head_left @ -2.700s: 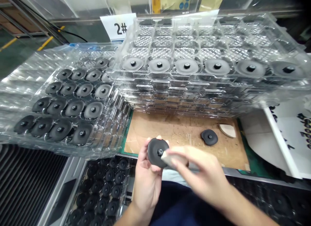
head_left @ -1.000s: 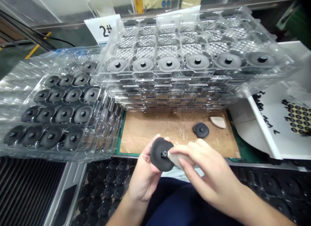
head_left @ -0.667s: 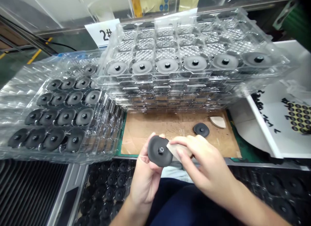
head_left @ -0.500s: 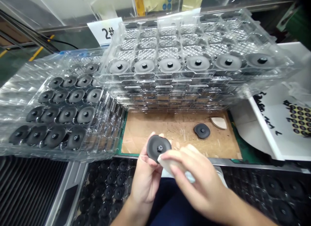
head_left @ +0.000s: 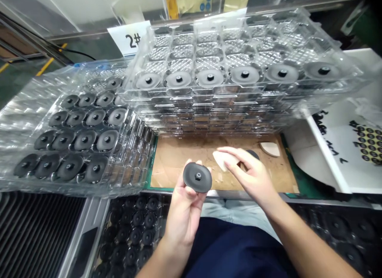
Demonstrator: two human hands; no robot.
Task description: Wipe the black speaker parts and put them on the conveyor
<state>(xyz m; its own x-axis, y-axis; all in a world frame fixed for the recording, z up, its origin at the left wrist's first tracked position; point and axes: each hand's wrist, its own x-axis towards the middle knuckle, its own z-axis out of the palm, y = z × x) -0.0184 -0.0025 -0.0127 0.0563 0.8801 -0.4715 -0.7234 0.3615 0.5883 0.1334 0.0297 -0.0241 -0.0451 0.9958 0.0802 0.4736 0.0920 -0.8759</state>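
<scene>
My left hand (head_left: 185, 214) is closed around the edge of a black oval disc (head_left: 193, 183), which has a small raised stud at its centre. The disc's studded face is turned up, just above the bench's near edge. To the right of it, my right hand (head_left: 255, 172) pinches a cream-coloured wedge-shaped pad (head_left: 222, 160) between thumb and fingers, apart from the disc. A second black disc (head_left: 253, 153) lies on the cardboard sheet (head_left: 170, 150), mostly hidden behind my right hand. Another cream wedge piece (head_left: 270, 149) rests to its right.
Stacked clear plastic trays (head_left: 209, 92) with a front row of discs stand behind the cardboard. More trays (head_left: 89, 186) with several discs are at left. A white bin (head_left: 328, 158) at right holds small black parts and a sheet of round stickers. Discs also show below the bench.
My right hand has moved the wedge pad away from the held disc, up and to the right over the cardboard. The disc in my left hand has turned slightly.
</scene>
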